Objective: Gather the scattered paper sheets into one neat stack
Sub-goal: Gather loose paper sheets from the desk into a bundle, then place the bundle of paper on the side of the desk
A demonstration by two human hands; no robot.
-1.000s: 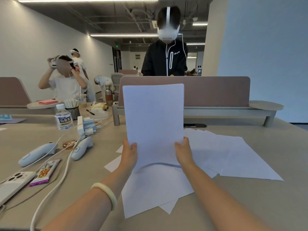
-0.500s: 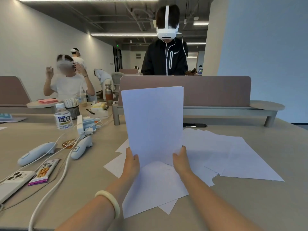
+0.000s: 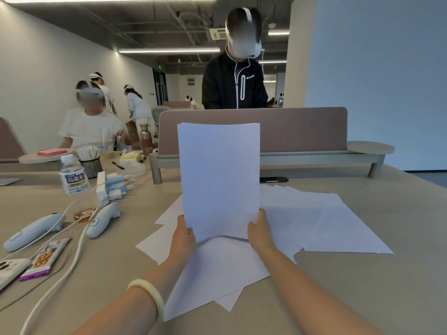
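Held stack: a sheaf of plain white paper sheets (image 3: pixel 219 180) stands upright on its short edge at the centre of the view, its top edges nearly flush. Its bowed lower edge is down at the loose paper below; contact cannot be confirmed.
Left hand: the left hand (image 3: pixel 184 236), a cream bangle (image 3: pixel 148 296) on its wrist, grips the sheaf's lower side edge at 8 o'clock.
Right hand: the right hand (image 3: pixel 260 234) grips the opposite lower edge at 4 o'clock. The hands are apart, with the sheaf between them.
Loose sheets: more white paper sheets (image 3: pixel 338 226) lie flat and overlapping on the beige table (image 3: pixel 387 291). They fan out from under the sheaf towards 3 o'clock, 6 o'clock and 9 o'clock.
Table, 9 to 10 o'clock: two pale blue handheld controllers (image 3: pixel 33 232) (image 3: pixel 102 220), a white cable (image 3: pixel 70 262), a purple-edged snack packet (image 3: pixel 44 259) and a clear plastic tea bottle (image 3: pixel 72 176) with a white label.
Table, 12 o'clock: a mauve desk divider panel (image 3: pixel 302 128) stands behind the sheaf, with a flat black device (image 3: pixel 273 179) just beside its base.
Background: a person in a black zip jacket (image 3: pixel 234 87) and a white headset stands beyond the divider.
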